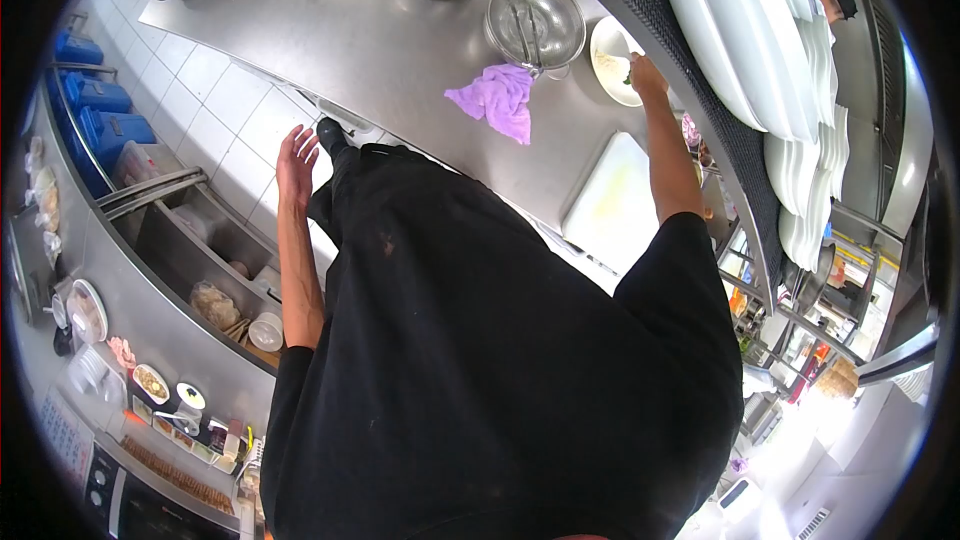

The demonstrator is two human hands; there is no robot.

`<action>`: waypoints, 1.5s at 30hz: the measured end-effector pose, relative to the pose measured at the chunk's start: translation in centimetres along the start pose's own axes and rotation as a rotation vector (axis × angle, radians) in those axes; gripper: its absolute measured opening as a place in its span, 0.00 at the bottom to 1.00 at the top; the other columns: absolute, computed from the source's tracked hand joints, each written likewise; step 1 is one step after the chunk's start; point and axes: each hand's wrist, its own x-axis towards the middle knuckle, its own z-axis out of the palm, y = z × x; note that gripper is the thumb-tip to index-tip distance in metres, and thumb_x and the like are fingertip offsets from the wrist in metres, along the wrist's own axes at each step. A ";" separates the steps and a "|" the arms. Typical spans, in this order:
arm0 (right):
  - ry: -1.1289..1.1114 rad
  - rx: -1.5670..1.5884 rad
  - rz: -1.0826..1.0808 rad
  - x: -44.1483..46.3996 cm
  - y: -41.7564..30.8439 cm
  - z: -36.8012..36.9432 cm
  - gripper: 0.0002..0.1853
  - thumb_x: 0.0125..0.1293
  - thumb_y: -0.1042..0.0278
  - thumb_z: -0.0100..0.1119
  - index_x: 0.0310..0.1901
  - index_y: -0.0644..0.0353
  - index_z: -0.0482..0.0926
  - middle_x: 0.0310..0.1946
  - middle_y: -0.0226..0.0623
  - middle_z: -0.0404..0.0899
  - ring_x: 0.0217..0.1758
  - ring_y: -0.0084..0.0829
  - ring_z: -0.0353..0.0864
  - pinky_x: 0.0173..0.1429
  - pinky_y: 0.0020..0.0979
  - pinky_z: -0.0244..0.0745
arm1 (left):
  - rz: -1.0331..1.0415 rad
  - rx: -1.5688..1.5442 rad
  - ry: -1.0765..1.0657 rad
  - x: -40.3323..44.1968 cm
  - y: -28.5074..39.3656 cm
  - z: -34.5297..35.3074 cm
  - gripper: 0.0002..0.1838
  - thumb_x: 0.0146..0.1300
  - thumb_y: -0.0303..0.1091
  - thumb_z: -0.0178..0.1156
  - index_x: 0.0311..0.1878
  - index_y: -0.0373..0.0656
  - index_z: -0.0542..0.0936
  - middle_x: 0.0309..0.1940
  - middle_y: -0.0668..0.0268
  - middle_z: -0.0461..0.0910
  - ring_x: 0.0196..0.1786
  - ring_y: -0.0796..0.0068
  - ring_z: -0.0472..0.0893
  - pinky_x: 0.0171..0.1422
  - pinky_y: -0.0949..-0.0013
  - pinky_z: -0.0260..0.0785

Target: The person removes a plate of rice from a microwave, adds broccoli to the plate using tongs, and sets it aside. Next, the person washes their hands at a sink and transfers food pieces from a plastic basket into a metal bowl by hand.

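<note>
Right, the person's right hand [645,77] is at the rim of a round white bowl [613,33], its fingers partly hidden; whether they grip or merely touch, there's no telling. The left hand [296,168] hangs released, fingers loose, outside the near edge of the steel bench [330,15]. And the bowl? On the bench, beyond the white rectangular board [612,195] at that near edge. It looks stiff, smooth, fairly light, perhaps breakable, a touch slippery if wet; the pale, soft-looking food [610,66] inside could shift with tilting. Best hold: opposite sides, under the rim.
</note>
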 end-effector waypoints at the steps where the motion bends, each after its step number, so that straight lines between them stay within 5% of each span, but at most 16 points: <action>1: -0.002 0.011 0.001 -0.3 -0.2 -0.7 0.14 0.70 0.59 0.48 0.49 0.53 0.79 0.39 0.45 0.84 0.46 0.47 0.83 0.52 0.48 0.76 | 0.000 0.000 0.004 0.0 0.1 0.0 0.25 0.72 0.46 0.49 0.64 0.39 0.68 0.55 0.61 0.74 0.56 0.69 0.74 0.60 0.68 0.65; 5: 0.211 0.093 0.051 2.0 2.9 5.0 0.14 0.70 0.61 0.48 0.49 0.55 0.80 0.41 0.47 0.83 0.47 0.48 0.83 0.53 0.49 0.76 | 0.005 0.006 0.011 -0.2 0.2 0.2 0.25 0.72 0.46 0.50 0.64 0.39 0.69 0.55 0.61 0.74 0.56 0.69 0.75 0.60 0.68 0.66; 8: 0.066 0.240 0.176 -1.6 0.2 1.1 0.16 0.71 0.59 0.47 0.52 0.55 0.79 0.45 0.51 0.82 0.50 0.49 0.81 0.53 0.48 0.77 | -0.018 -0.032 -0.031 0.6 -0.6 -0.8 0.26 0.74 0.47 0.47 0.67 0.41 0.66 0.60 0.60 0.72 0.62 0.67 0.71 0.66 0.65 0.61; 13: 0.198 0.102 0.192 -2.3 -1.0 4.0 0.20 0.71 0.55 0.47 0.59 0.53 0.75 0.45 0.50 0.81 0.45 0.46 0.84 0.47 0.45 0.79 | -0.059 -0.016 -0.053 0.8 -0.7 -0.2 0.26 0.74 0.47 0.48 0.67 0.40 0.66 0.60 0.62 0.72 0.61 0.69 0.71 0.65 0.66 0.62; 15: 0.189 0.489 0.296 -2.7 -1.2 4.0 0.19 0.72 0.52 0.47 0.56 0.55 0.75 0.38 0.44 0.80 0.38 0.40 0.82 0.41 0.39 0.78 | -0.056 -0.015 -0.070 0.6 -0.6 0.1 0.26 0.74 0.47 0.48 0.67 0.40 0.66 0.60 0.62 0.72 0.61 0.69 0.71 0.65 0.67 0.62; 18: 0.155 1.485 0.556 -3.3 -1.3 4.1 0.21 0.74 0.49 0.44 0.48 0.60 0.76 0.24 0.31 0.72 0.23 0.25 0.73 0.27 0.29 0.72 | -0.045 -0.008 -0.065 0.3 -0.4 0.4 0.26 0.73 0.48 0.49 0.67 0.40 0.66 0.59 0.62 0.72 0.61 0.69 0.71 0.65 0.67 0.62; 22: -0.066 2.042 0.648 -4.7 -2.6 3.1 0.21 0.78 0.53 0.37 0.49 0.63 0.74 0.23 0.26 0.71 0.19 0.18 0.65 0.23 0.21 0.65 | -0.049 -0.005 -0.080 0.1 -0.6 0.4 0.27 0.73 0.48 0.48 0.67 0.41 0.66 0.60 0.62 0.72 0.62 0.69 0.71 0.66 0.67 0.61; 29: -0.267 2.178 0.742 -3.8 -2.8 5.4 0.16 0.76 0.59 0.40 0.46 0.64 0.73 0.23 0.26 0.72 0.19 0.15 0.64 0.22 0.18 0.62 | -0.060 0.025 -0.080 0.0 -0.7 0.3 0.27 0.74 0.48 0.47 0.68 0.42 0.66 0.61 0.61 0.70 0.63 0.68 0.70 0.67 0.67 0.61; 35: -0.256 1.984 0.851 -3.9 -3.6 5.4 0.18 0.77 0.58 0.40 0.45 0.65 0.74 0.25 0.26 0.73 0.18 0.15 0.63 0.21 0.18 0.61 | -0.054 -0.010 -0.070 0.2 -0.7 -0.1 0.27 0.73 0.48 0.48 0.68 0.41 0.65 0.61 0.61 0.70 0.63 0.68 0.70 0.66 0.67 0.61; 41: -0.168 1.756 0.772 -3.7 -3.8 6.8 0.19 0.74 0.58 0.41 0.40 0.66 0.76 0.19 0.28 0.72 0.14 0.19 0.64 0.17 0.23 0.60 | -0.064 -0.028 -0.081 0.4 -1.1 -0.4 0.27 0.73 0.47 0.49 0.67 0.40 0.65 0.60 0.62 0.71 0.61 0.69 0.71 0.65 0.67 0.62; 45: -0.044 1.256 0.653 -3.2 -3.6 8.7 0.20 0.73 0.57 0.40 0.39 0.64 0.79 0.18 0.35 0.77 0.16 0.24 0.71 0.19 0.27 0.65 | -0.059 -0.006 -0.076 0.5 -0.9 -0.2 0.27 0.73 0.48 0.48 0.67 0.41 0.66 0.59 0.63 0.72 0.60 0.69 0.71 0.64 0.67 0.62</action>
